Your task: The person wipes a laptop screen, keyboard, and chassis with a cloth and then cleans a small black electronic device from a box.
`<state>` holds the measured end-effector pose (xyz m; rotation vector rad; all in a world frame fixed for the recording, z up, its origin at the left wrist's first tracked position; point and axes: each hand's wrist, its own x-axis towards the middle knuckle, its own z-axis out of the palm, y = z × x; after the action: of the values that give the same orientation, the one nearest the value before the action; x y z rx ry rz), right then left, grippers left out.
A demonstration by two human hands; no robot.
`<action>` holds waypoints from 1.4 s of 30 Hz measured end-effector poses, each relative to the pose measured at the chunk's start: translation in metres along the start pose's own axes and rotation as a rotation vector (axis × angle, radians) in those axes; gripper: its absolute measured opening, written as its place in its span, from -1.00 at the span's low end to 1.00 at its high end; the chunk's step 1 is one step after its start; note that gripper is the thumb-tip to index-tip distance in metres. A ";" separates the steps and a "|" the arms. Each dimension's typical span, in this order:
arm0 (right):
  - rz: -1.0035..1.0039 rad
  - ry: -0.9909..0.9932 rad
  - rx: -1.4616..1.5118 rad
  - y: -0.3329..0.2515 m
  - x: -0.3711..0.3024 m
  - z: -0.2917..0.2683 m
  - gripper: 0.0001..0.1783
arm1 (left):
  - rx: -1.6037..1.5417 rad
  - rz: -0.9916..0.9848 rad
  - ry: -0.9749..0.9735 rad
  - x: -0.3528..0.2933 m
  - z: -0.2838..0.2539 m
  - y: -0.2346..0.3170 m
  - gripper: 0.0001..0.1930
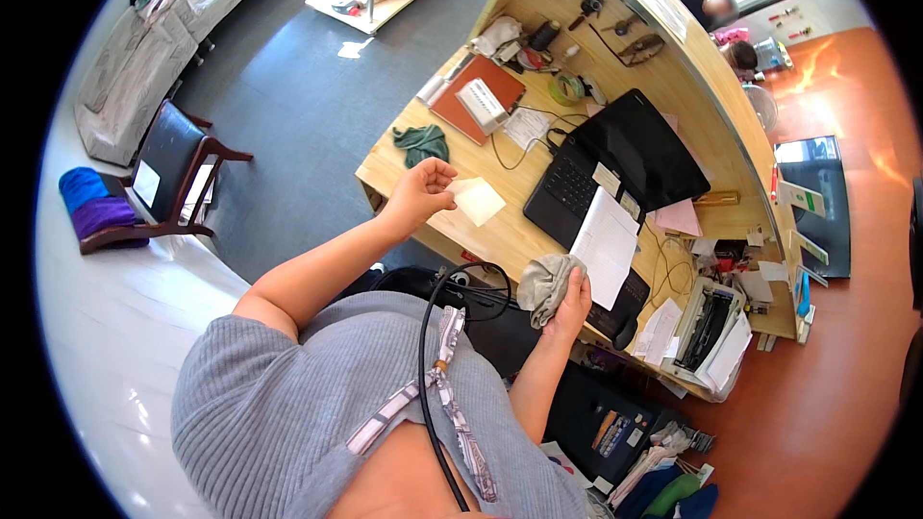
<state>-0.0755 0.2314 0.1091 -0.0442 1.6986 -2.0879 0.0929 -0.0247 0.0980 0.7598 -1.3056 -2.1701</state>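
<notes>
My left hand pinches a small pale yellow slip of paper by its left edge, above the near edge of the wooden desk. In my right hand is a crumpled grey-beige cloth, held just off the desk's front edge. Beyond the left hand a dark green cloth lies on the desk corner. Past the right hand, white sheets of paper rest across the keyboard of an open black laptop.
A brown folder and a cable lie farther back on the desk. A printer stands at the right end. Behind the desk rises a wooden partition with hanging tools. A dark chair is at left; people are beyond the partition.
</notes>
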 end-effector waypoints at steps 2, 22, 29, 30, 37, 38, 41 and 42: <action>-0.011 0.004 -0.007 0.002 -0.011 0.010 -0.78 | 0.002 -0.004 0.016 -0.010 -0.012 0.010 -0.71; -0.049 -0.049 -0.029 -0.017 0.001 -0.002 -0.73 | -0.794 -0.408 -0.267 -0.020 -0.056 -0.015 -0.83; -0.022 -0.071 0.016 -0.026 0.029 -0.037 -0.72 | -0.167 -0.455 0.098 -0.039 -0.030 -0.051 -0.91; -0.006 -0.099 0.026 -0.032 0.031 -0.035 -0.72 | -0.131 -0.403 0.101 -0.035 -0.023 -0.049 -0.92; -0.234 -0.434 -0.355 -0.075 0.064 0.008 -0.60 | 0.009 0.010 0.123 0.008 0.046 -0.002 -0.93; -0.341 -0.472 -0.515 -0.079 0.066 0.020 -0.57 | 0.058 0.038 0.123 0.011 0.058 0.003 -0.93; -0.422 -0.712 -0.897 -0.088 0.061 0.059 -0.52 | 0.174 0.099 0.130 0.019 0.089 0.012 -0.93; -0.389 -0.809 -0.946 -0.087 0.060 0.065 -0.51 | 0.171 0.157 0.126 0.019 0.100 0.011 -0.93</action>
<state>-0.1378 0.1624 0.1912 -1.3695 1.9857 -0.9852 0.0126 0.0203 0.1421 0.8168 -1.4469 -1.8749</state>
